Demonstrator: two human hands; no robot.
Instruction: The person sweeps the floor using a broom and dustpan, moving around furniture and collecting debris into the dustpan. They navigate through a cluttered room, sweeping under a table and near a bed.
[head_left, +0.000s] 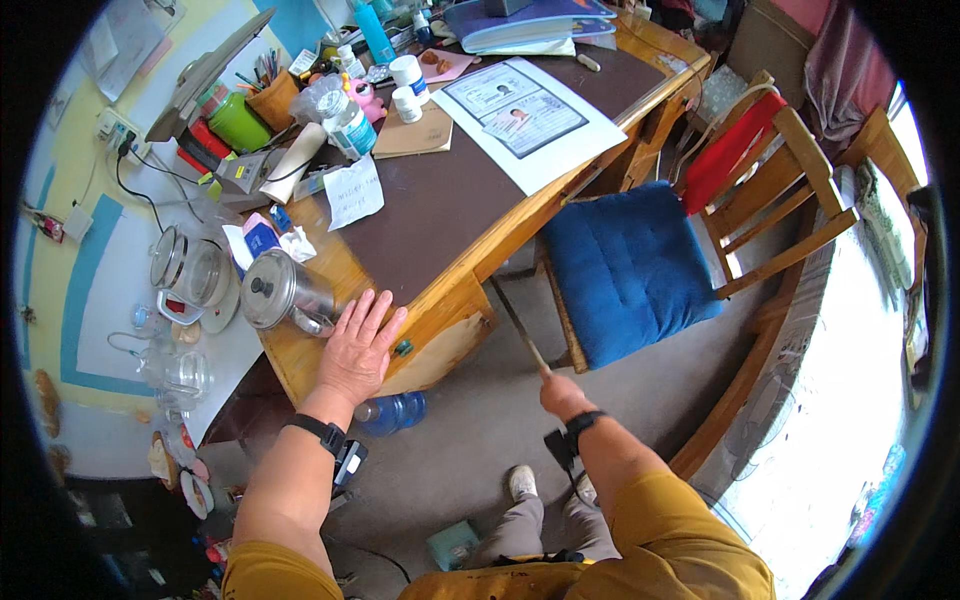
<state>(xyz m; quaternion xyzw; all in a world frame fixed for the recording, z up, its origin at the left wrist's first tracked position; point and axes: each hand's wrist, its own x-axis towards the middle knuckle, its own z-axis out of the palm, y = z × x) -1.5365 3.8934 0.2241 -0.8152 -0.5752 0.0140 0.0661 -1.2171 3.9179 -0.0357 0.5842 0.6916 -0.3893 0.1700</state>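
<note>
My left hand lies flat, fingers apart, on the near corner of the wooden desk. Beside its fingertips stands a lidded stainless steel pot. My right hand is closed around the end of a long thin stick, which reaches away past the desk's side; its far end is hidden under the desk. On the desk lie a large printed sheet, a brown notebook and a note with writing. White pill bottles stand near the notebook.
A wooden chair with a blue cushion stands right of the stick. Below the desk corner lies a blue plastic bottle. A glass kettle and glass jars are at the left. A bed lines the right side. A teal box sits near my feet.
</note>
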